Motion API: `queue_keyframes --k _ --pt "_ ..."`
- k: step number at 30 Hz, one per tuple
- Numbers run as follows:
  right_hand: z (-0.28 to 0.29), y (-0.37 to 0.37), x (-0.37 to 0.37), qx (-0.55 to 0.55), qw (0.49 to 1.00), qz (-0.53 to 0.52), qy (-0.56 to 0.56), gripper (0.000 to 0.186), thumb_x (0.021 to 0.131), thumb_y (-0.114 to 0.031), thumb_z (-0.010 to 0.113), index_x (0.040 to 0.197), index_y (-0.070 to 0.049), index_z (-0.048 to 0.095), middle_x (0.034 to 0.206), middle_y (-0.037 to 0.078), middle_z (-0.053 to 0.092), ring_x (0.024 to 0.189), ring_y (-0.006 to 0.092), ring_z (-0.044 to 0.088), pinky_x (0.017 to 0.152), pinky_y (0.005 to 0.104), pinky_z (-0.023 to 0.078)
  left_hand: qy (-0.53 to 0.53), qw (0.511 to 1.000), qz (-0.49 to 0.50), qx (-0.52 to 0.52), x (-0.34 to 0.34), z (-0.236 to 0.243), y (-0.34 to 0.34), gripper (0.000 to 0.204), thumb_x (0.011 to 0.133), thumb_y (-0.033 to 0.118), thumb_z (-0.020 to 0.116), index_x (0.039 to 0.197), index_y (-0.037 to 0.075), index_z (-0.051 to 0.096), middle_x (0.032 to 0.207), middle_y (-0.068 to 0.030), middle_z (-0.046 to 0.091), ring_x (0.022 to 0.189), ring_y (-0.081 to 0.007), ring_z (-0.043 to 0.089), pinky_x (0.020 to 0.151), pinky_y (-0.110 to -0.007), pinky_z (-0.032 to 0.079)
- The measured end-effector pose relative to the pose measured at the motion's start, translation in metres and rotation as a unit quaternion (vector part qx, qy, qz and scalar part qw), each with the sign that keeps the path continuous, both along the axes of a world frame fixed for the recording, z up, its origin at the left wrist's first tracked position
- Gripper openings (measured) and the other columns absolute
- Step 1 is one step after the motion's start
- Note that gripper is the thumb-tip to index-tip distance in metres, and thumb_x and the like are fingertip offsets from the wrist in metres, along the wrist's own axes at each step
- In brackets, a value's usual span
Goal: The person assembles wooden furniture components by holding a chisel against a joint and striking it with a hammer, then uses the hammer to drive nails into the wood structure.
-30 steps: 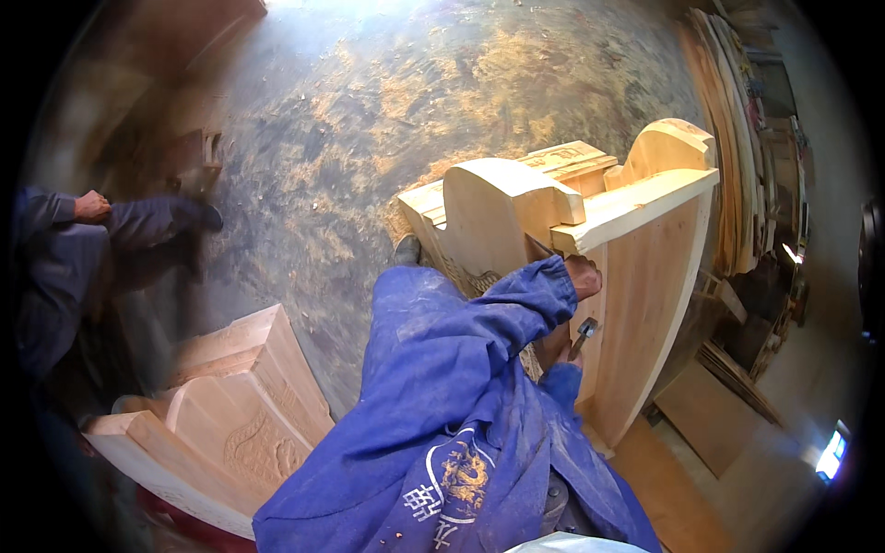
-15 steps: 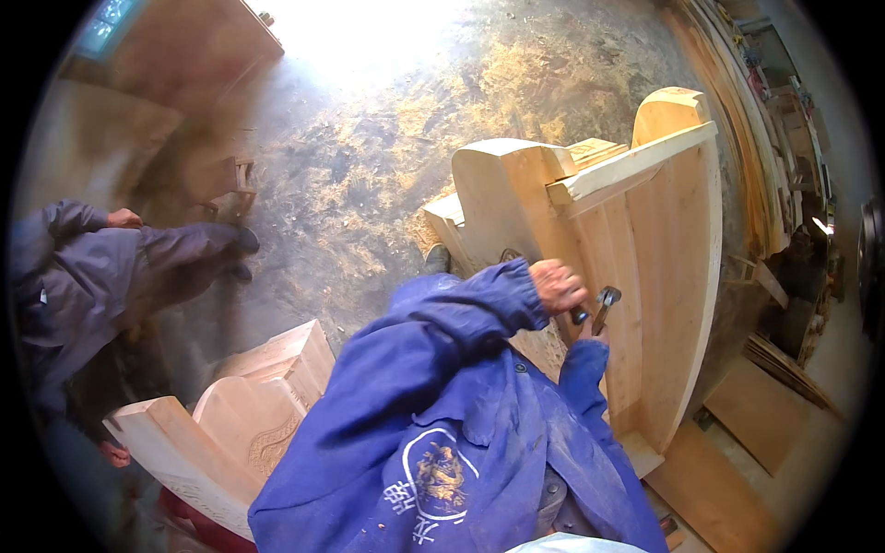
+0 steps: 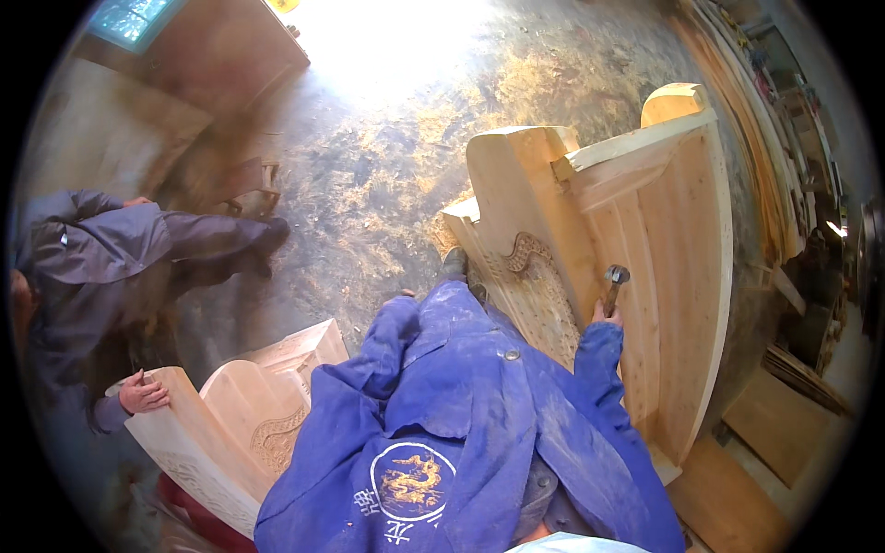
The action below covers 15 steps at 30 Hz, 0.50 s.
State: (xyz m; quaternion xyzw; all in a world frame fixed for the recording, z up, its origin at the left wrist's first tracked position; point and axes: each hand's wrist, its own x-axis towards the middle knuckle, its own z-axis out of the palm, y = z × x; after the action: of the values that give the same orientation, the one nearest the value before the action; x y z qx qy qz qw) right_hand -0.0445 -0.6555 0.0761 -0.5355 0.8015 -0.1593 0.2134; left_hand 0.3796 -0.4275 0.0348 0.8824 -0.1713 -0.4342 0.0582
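Observation:
My right hand is closed round the wooden handle of a hammer. The metal head points up, over the inner face of a large pale wooden furniture piece. A carved panel with a scrolled edge lies left of that hand. My left hand barely shows past its blue sleeve, low in front of my body above the floor. Its fingers are hidden, so what it holds, if anything, cannot be seen.
At lower left stands another carved wooden piece, with a co-worker's hand on its end. A second person in grey stands farther left. Flat boards lie at lower right; long planks lean at far right. Sawdust covers the floor.
My left hand, earlier near the hammer with a dark-handled tool, has moved away left and down. The hammer has risen slightly. A co-worker's hand now rests on the lower-left piece.

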Motion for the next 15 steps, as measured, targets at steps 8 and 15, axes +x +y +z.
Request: queue_keyframes --k 8,15 --pt "-0.012 0.0 -0.015 0.013 0.999 0.031 -0.013 0.048 0.082 -0.04 0.074 0.106 0.001 0.07 0.096 0.017 0.073 0.091 0.0275 0.07 0.082 0.0396 0.053 0.042 0.992 0.122 0.014 -0.001 -0.025 0.099 0.031 0.087 0.038 0.068 0.104 0.011 0.069 0.094 -0.011 0.072 0.09 -0.0346 0.068 0.077 -0.042 0.052" --pt "-0.02 -0.002 -0.018 -0.027 0.999 0.036 -0.022 0.05 0.077 -0.045 0.075 0.099 0.0 0.069 0.092 0.02 0.072 0.09 0.0362 0.069 0.08 0.0437 0.052 0.064 0.994 0.084 -0.042 -0.013 -0.019 0.078 0.031 0.087 0.037 0.069 0.104 0.011 0.068 0.093 -0.0108 0.072 0.089 -0.0338 0.068 0.077 -0.041 0.052"
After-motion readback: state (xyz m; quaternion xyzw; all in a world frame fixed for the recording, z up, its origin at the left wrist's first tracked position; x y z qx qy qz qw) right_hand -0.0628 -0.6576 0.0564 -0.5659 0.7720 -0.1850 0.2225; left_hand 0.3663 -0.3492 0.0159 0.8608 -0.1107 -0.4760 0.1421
